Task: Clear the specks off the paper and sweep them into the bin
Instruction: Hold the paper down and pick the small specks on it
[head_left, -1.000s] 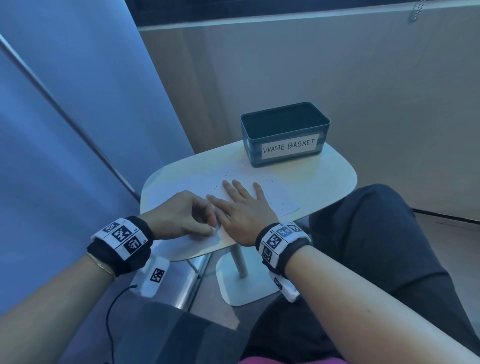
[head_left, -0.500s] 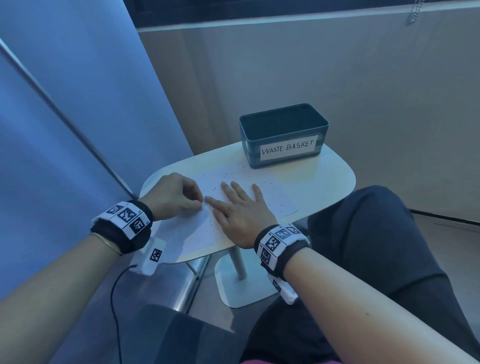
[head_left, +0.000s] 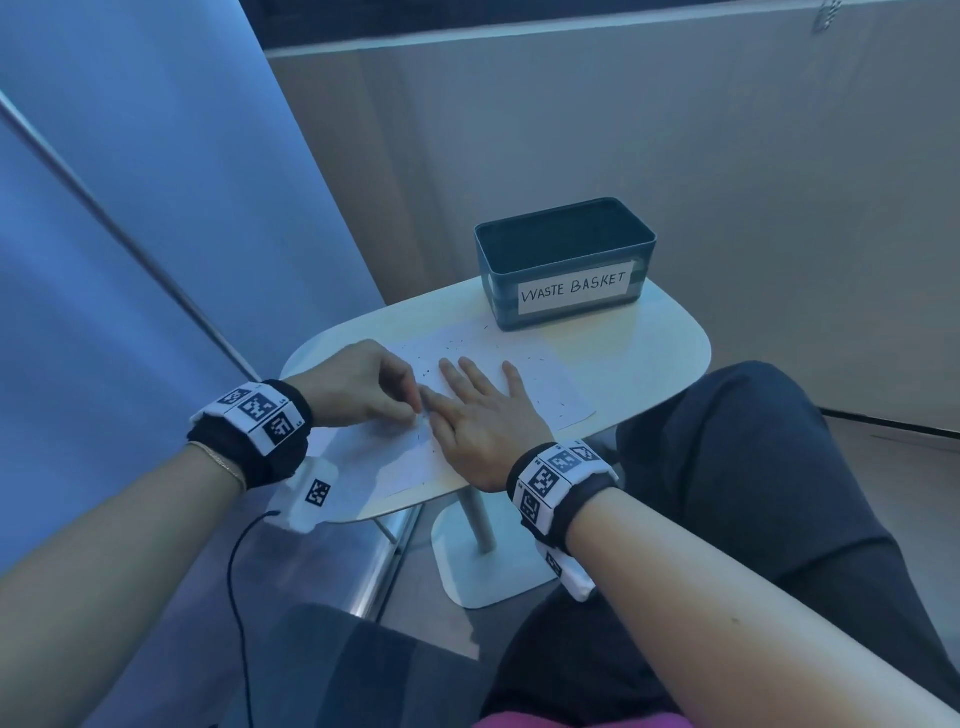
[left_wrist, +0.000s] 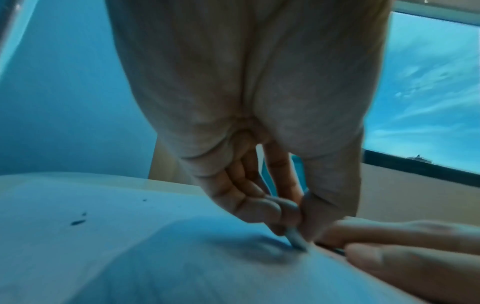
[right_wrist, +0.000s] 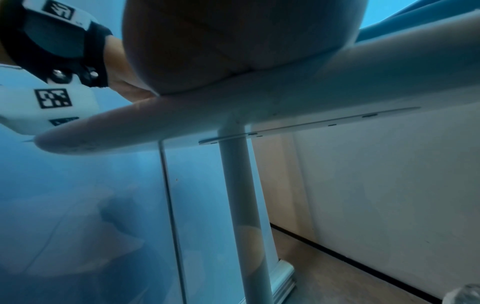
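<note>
White oval pedestal surface (head_left: 649, 358) sat centre frame in the head view. Dark teal rectangular plastic bin (head_left: 566, 262), labelled "WASTE BASKET", stood at its upper edge, centre-right. White paper sheet (head_left: 550, 384) lay flat below the bin, running toward lower left. Right hand (head_left: 483, 415) rested palm-down on the sheet, fingers straight and spread. Left hand (head_left: 358, 384), just left of it, had its fingers (left_wrist: 270, 207) curled, pinching a small pale object (left_wrist: 296, 239) against the paper, beside the right thumb; what the object was could not be told. Small dark specks (head_left: 452, 345) were scattered over the sheet, mostly above the hands and at its right edge.
</note>
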